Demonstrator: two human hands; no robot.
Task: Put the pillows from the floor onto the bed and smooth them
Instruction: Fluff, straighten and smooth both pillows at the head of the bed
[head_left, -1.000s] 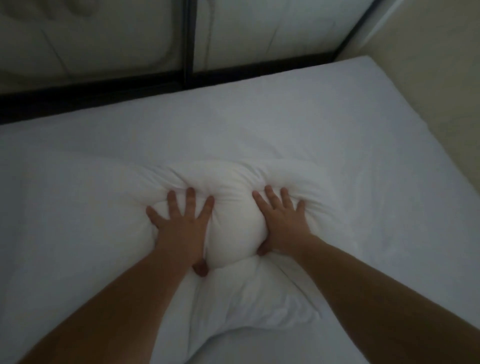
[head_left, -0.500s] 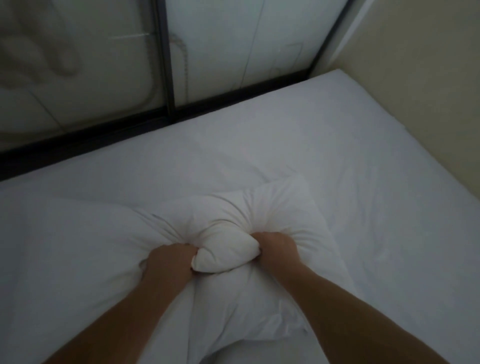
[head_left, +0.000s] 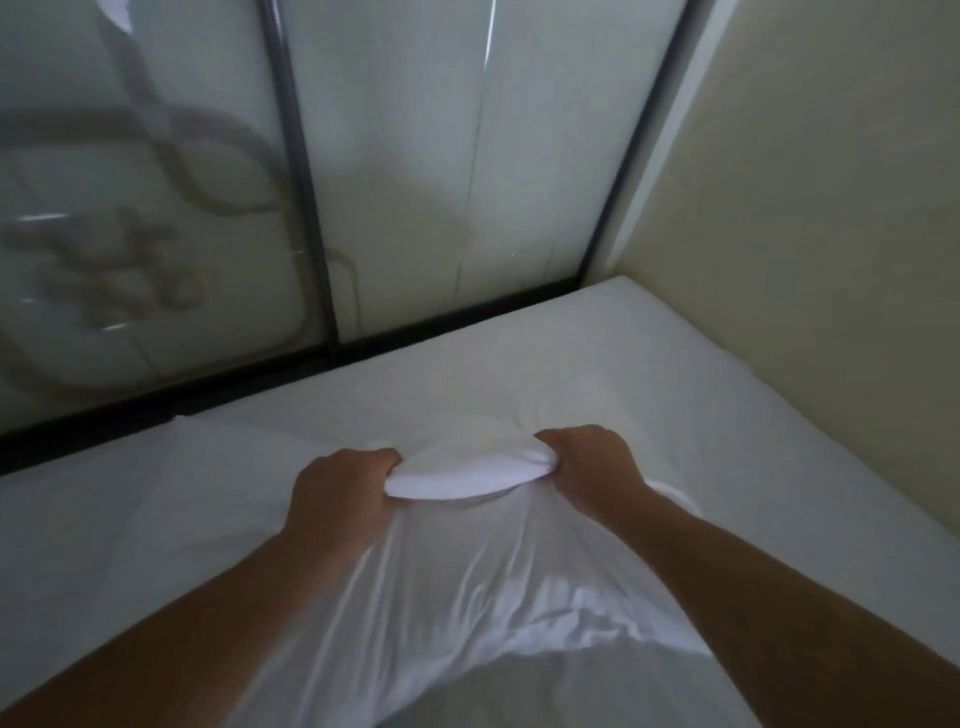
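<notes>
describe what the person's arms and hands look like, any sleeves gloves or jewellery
Both forearms are bare as far back as the picture shows; no sleeve edge comes into view. The left hand and the right hand wear no gloves. No watch, bracelet or band shows at either wrist. The fingers are curled out of sight, so rings cannot be ruled out. The light is dim and fine detail is soft.

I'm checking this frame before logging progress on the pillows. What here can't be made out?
- Fingertips of the left hand and right hand: head view, curled into the pillow.
- Pillow's near end: cut off by the bottom edge.
- Floor and any other pillows: out of frame.
- Shapes behind the glass: frosted and blurred.
- Bed under the pillow: covered by it and both arms.
</notes>
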